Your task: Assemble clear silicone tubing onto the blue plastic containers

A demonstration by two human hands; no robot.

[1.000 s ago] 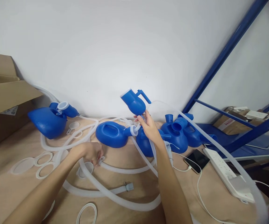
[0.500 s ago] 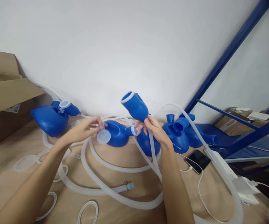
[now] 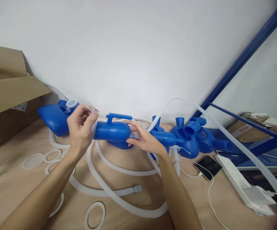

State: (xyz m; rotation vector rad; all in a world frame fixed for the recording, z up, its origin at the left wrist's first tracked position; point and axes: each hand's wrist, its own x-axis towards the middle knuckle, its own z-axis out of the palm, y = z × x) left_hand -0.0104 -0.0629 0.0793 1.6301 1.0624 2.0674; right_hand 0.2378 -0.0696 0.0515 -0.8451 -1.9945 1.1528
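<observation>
Pinching a clear plastic piece (image 3: pixel 91 109), the left hand (image 3: pixel 79 131) is at the rim of a blue bottle (image 3: pixel 114 131), which is held roughly level, handle up, at the middle of the scene. The right hand (image 3: pixel 146 139) is closed around its narrow end, beside a clear tube (image 3: pixel 135 136). Farther right, other blue bottles (image 3: pixel 186 145) stand on the surface (image 3: pixel 124 222). Judged step: work at the rim; the next move calls for a steady bottle.

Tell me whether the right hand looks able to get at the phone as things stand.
Probably, once freed: the right hand grips the blue cup at its tube end. The phone lies face up, with a thin white cable across it.
</observation>
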